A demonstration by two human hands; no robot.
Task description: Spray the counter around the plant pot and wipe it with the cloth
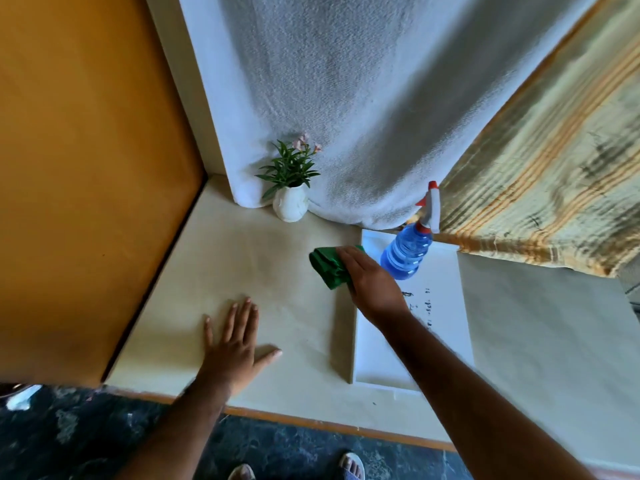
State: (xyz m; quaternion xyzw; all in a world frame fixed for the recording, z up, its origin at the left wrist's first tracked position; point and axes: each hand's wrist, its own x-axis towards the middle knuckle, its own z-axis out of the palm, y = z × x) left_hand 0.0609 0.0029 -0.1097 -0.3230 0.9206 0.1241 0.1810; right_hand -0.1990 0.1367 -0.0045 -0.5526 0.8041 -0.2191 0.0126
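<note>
A small white plant pot point(290, 205) with green leaves and pink flowers stands at the back of the cream counter point(242, 265), against a hanging white towel. My right hand point(372, 284) presses a crumpled green cloth point(327, 266) onto the counter, in front and to the right of the pot. A blue spray bottle point(410, 249) with a white and red trigger stands just right of that hand, on a white sheet. My left hand point(235, 348) lies flat on the counter near its front edge, fingers spread, holding nothing.
A white sheet or tray point(443, 341) with dark marks lies under the bottle and my right forearm. An orange wall point(86, 168) closes the left side. A white towel point(346, 98) and a striped cloth point(554, 168) hang behind. Dark floor and my feet lie below the counter edge.
</note>
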